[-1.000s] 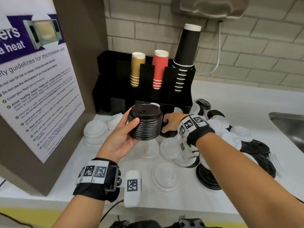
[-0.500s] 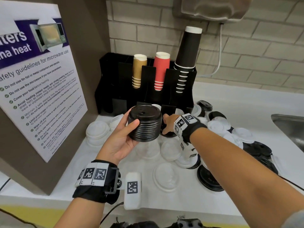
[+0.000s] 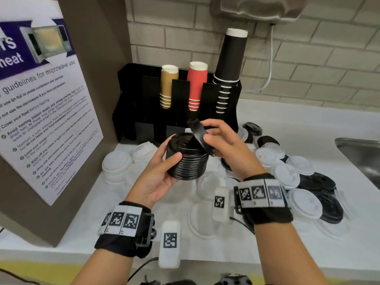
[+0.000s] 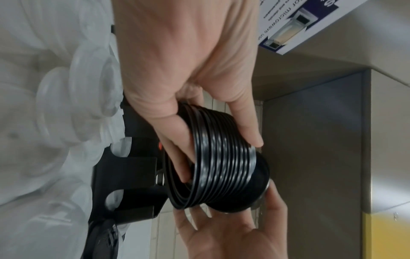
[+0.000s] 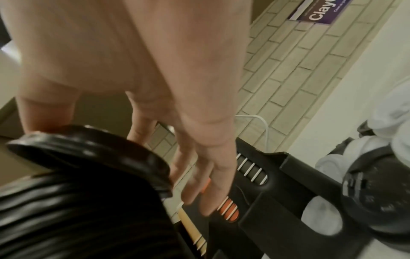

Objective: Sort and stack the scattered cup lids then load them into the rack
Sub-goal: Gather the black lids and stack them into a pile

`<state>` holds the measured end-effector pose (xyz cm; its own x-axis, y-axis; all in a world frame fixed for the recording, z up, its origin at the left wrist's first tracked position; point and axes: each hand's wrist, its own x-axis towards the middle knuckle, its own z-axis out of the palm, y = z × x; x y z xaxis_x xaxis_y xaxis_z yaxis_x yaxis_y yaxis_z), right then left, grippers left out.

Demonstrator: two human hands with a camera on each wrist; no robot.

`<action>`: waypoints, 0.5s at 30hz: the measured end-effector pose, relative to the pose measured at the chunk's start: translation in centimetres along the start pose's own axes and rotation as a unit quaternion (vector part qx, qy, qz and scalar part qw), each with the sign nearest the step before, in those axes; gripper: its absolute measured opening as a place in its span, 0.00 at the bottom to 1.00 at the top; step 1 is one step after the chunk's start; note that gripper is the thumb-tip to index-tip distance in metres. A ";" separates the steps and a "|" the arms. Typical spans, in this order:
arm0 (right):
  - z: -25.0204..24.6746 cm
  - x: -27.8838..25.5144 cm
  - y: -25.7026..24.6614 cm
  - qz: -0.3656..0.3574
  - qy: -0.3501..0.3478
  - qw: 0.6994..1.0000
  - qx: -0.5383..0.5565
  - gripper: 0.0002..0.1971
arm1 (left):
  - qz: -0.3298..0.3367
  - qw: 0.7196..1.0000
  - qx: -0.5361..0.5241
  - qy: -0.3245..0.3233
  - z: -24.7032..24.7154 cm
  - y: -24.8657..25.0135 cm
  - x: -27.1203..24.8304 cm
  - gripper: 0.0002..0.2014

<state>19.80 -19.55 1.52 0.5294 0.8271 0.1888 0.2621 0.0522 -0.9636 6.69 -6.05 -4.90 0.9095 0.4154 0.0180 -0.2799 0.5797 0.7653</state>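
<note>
My left hand grips a stack of black lids from the side, above the counter in front of the black rack. My right hand pinches a single black lid, tilted steeply over the stack's right top edge. The left wrist view shows the stack held between thumb and fingers. In the right wrist view the single lid sits just above the stack. Loose white lids and black lids lie scattered on the white counter.
The rack holds tan cups, red cups and tall black cups. A cabinet with a microwave notice stands to the left. A steel sink is at the right. Clear domed lids lie near the front edge.
My right hand has lifted a black lid from the counter by the rack and brought it, tilted, over the stack. The left hand has kept the stack in about the same place.
</note>
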 end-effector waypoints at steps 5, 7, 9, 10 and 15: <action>0.9 -1.4 0.8 -0.051 0.035 0.996 -0.069 0.17 | 0.001 1.000 0.014 -0.004 0.5 -0.6 0.0 0.32; 0.7 -1.4 0.7 -0.068 0.039 0.993 -0.092 0.16 | -0.004 1.000 0.025 -0.007 0.6 -0.7 0.0 0.32; 0.6 -1.4 0.6 -0.074 0.037 0.991 -0.109 0.15 | -0.010 0.999 0.042 -0.012 0.9 -0.7 0.0 0.34; 0.5 -1.4 0.5 -0.074 0.037 0.990 -0.114 0.14 | -0.013 0.999 0.048 -0.016 1.1 -0.7 0.0 0.35; 0.4 -1.4 0.5 -0.071 0.031 0.990 -0.118 0.14 | -0.013 0.999 0.045 -0.017 1.3 -0.6 0.0 0.36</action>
<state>18.84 -20.47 0.66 0.5212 0.7841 0.3370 0.5143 0.0265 -0.8572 7.26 -7.29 -4.52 0.9264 0.3762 0.0181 -0.2289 0.5242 0.8203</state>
